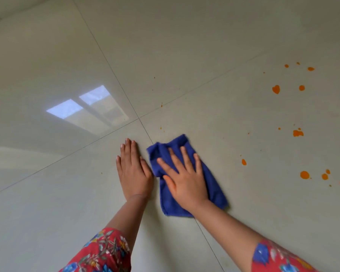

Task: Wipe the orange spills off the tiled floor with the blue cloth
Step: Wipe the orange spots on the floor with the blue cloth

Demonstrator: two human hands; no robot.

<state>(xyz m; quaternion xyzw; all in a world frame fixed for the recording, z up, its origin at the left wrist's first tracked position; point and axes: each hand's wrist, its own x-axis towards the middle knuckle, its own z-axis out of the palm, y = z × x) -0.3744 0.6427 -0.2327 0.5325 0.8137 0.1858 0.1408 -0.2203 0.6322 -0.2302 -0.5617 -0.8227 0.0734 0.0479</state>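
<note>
The blue cloth [212, 185] lies folded on the pale tiled floor [204, 55], just right of where the grout lines cross. My right hand [185, 177] presses flat on it with the fingers spread. My left hand [133, 171] rests flat on the bare tile beside the cloth, fingers together, holding nothing. Orange spills dot the floor to the right: a heart-shaped drop [276, 89], a blotch [298, 133], a round drop [304, 174] and several smaller spots. Tiny orange specks [161, 105] sit just beyond the cloth.
A window's reflection [86, 107] shines on the glossy tile at the left. Dark grout lines [114, 73] divide the large tiles. Red floral sleeves [104, 252] cover both of my upper arms at the bottom edge.
</note>
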